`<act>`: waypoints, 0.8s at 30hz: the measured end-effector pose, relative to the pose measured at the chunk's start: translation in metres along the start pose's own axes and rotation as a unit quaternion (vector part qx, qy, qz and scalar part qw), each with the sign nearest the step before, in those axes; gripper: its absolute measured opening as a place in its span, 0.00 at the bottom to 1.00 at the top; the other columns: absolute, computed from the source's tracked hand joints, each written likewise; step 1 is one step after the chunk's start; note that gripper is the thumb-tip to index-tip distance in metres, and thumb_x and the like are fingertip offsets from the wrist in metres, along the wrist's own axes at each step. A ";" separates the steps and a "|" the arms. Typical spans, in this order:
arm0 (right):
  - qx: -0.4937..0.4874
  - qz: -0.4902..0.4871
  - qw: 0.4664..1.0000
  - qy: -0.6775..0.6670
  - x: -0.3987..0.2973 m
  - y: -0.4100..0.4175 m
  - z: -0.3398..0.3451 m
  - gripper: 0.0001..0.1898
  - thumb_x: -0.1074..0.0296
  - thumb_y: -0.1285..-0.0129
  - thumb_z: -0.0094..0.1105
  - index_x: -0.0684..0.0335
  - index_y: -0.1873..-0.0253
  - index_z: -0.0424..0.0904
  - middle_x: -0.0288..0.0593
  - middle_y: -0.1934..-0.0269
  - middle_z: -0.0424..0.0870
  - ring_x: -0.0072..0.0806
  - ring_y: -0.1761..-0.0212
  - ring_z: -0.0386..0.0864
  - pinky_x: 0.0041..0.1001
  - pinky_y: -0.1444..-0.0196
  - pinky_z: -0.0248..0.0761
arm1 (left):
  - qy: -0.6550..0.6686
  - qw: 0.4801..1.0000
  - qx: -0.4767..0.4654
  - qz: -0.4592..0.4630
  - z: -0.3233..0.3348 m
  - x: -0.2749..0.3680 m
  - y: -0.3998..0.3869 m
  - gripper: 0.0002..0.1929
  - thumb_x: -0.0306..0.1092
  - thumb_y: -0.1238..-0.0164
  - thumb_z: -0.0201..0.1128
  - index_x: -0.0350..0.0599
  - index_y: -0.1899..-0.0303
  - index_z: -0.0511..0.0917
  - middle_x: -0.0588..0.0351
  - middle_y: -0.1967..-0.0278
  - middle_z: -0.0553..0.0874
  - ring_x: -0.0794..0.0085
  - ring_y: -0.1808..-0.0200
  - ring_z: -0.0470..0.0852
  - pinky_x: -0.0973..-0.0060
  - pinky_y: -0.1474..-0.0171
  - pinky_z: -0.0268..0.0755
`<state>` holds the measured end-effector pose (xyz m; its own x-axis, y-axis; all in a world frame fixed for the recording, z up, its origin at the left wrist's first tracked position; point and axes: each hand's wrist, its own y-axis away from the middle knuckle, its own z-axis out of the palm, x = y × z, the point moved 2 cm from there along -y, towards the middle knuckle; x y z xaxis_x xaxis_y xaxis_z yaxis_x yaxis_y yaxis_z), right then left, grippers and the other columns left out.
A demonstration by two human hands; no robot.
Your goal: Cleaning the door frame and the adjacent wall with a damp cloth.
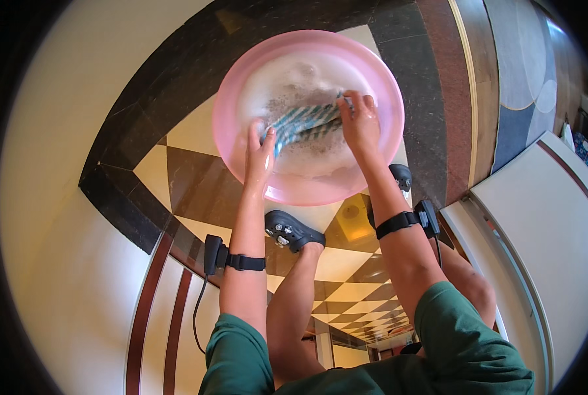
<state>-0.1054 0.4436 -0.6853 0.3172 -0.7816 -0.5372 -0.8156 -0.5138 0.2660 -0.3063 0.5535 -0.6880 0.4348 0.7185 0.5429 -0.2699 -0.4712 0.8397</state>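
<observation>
A wet blue-and-white patterned cloth (pixel 306 123) is stretched between my hands over a round pink plastic basin (pixel 390 128). White soap suds (pixel 318 160) fill much of the basin. My left hand (pixel 260 155) grips the cloth's lower left end near the basin's near-left side. At the upper right end, my right hand (pixel 360 121) pinches the cloth between thumb and fingers, slightly raised. Both hands look wet. The cloth's underside and part of its lower edge are hidden by folds and foam.
The basin stands on a checkered tile floor (pixel 200 177) with a dark border (pixel 165 89). A dark clog (pixel 294 232) on my foot is close to its near rim. A pale wall (pixel 66 123) rises at left; a white door panel (pixel 536 197) is at right, near a grey-blue rug (pixel 521 64).
</observation>
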 end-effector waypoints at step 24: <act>-0.226 0.388 0.688 -0.570 -0.031 0.059 -0.042 0.16 0.59 0.28 0.62 0.68 0.49 0.77 0.41 0.63 0.81 0.25 0.63 0.81 0.26 0.61 0.75 | -0.220 0.905 -0.047 0.361 0.068 0.033 0.108 0.19 0.13 0.46 0.59 0.30 0.50 0.77 0.46 0.45 0.77 0.62 0.43 0.82 0.73 0.49 0.81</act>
<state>-0.1435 0.4225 -0.6196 -0.9250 -0.2301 -0.3023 -0.2087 -0.3571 0.9104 -0.2627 0.4920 -0.5802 0.4102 -0.0414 0.9110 -0.6831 -0.6758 0.2769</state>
